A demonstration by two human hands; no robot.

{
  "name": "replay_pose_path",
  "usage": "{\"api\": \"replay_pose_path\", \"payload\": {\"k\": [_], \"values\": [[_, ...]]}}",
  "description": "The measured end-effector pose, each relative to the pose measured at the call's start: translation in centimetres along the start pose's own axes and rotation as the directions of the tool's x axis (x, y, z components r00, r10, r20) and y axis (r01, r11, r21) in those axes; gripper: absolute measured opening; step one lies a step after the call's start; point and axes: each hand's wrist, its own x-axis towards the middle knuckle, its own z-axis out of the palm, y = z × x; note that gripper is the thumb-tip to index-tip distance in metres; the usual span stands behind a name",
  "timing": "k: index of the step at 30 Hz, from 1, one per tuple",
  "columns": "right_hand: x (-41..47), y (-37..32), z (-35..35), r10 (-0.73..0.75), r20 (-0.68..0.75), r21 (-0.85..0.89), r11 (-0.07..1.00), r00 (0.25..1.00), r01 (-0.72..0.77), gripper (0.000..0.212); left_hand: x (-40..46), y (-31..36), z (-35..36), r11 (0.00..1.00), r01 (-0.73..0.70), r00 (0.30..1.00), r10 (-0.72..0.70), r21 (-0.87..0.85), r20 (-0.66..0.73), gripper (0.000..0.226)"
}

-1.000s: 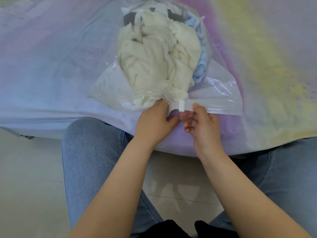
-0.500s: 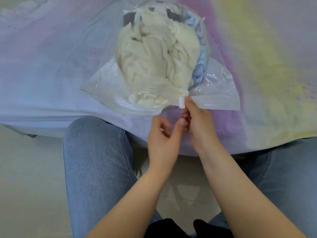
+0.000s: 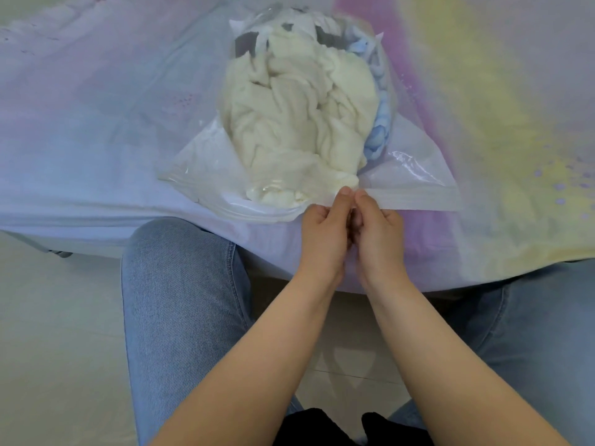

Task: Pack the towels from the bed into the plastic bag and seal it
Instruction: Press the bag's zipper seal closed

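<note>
Hands: my left hand (image 3: 325, 231) and right hand (image 3: 378, 230) pinch the bag's seal, fingers curled together.
Bag: plastic bag (image 3: 415, 175) of towels (image 3: 299, 123) near the bed's (image 3: 96, 140) front edge.

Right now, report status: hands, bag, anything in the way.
Left hand and right hand both pinching the plastic bag at its zip edge, mid-seal. Towels inside. Cream towel bulging at the unsealed left mouth.

Clear plastic bag (image 3: 415, 175) on bed, cream towels (image 3: 299, 123) inside
</note>
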Motion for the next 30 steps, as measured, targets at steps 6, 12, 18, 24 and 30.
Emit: {"api": "replay_pose_path", "payload": {"k": [6, 12, 18, 24, 30], "values": [[-0.8, -0.2, 1.3, 0.085, -0.119, 0.275, 0.960, 0.989, -0.050, 0.040, -0.7, 0.9, 0.2, 0.953, 0.012, 0.987, -0.059, -0.303, -0.148, 0.055], [1.0, -1.7, -0.2, 0.127, -0.283, 0.342, 0.939, 0.951, -0.024, 0.043, 0.5, 3.6, -4.1, 0.961, -0.111, 0.926, 0.008, -0.252, -0.377, 0.047], [1.5, -1.2, -0.8, 0.162, -0.177, 0.201, 0.971, 0.971, -0.125, 0.033, 0.4, 2.9, -6.1, 0.977, -0.165, 0.937, 0.113, -0.134, -0.331, 0.050], [0.0, -0.8, 2.6, 0.073, 0.135, -0.158, 0.986, 0.988, -0.051, 0.026, 0.2, 1.6, -4.9, 0.989, -0.134, 0.954, 0.113, -0.058, -0.279, 0.055], [-2.3, 1.9, 5.0, -0.074, 0.067, -0.230, 0.969, 0.995, 0.087, 0.035, 0.1, 0.6, -4.2, 0.995, -0.098, 0.976, 0.091, -0.029, -0.199, 0.052]]}}
